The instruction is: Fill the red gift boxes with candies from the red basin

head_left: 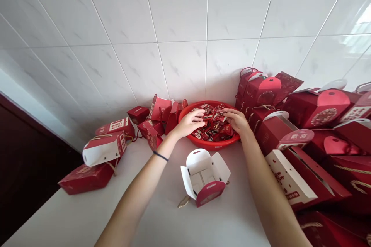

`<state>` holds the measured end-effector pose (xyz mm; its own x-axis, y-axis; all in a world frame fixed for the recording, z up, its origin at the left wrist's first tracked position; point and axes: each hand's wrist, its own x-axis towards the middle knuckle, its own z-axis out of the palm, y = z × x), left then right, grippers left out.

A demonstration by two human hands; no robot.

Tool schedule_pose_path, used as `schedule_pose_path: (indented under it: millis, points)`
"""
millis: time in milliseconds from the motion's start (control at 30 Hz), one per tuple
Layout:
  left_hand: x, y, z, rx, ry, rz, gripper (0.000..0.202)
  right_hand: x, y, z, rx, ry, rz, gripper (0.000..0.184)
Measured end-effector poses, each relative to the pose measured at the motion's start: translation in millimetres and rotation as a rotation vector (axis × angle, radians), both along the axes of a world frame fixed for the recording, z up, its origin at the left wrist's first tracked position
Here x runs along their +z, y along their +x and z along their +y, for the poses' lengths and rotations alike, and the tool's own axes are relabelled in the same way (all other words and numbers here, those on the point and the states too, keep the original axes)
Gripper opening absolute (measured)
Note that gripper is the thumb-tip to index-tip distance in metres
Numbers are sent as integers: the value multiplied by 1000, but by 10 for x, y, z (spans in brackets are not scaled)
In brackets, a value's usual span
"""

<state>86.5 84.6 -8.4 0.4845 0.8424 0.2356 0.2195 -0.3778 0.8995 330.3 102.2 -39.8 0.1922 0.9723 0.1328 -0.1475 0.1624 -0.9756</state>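
Observation:
Both my hands reach into a round red plastic basin that stands against the wall. It is filled with small red-wrapped candies. My left hand lies over the left side of the pile, fingers stretched out and thumb apart. At the right side, my right hand has its extended fingers touching the wrappers. I cannot see anything held in either hand. Between my forearms, in front of the basin, an open red gift box with a white inside stands on the white table, flaps spread. Its inside holds no candy.
Many red gift boxes with rope handles are piled along the right, close to my right forearm. More red boxes are stacked at the left, and several small ones stand left of the basin. A tiled wall rises behind.

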Motion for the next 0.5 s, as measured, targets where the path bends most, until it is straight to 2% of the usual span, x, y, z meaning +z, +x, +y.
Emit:
schedule_pose_path:
  millis: [100,233,300,400,500]
  points:
    - [-74,297,154,-7,56,-8,53,-5,-34,-80,113,-5,102,24]
    - [-151,533,265,41,79,-101,26,-32,-70,-132,177,-16,182,29]
    - [-198,560,306,114,39,-166,21,-40,-60,-125,164,-3,219,31]
    - [-280,527,367,220,-37,-231,30,-52,-1,-91,118,35,268,33]
    - [-334,484,403,318,-104,-290,29,-73,67,-65,73,68,296,32]
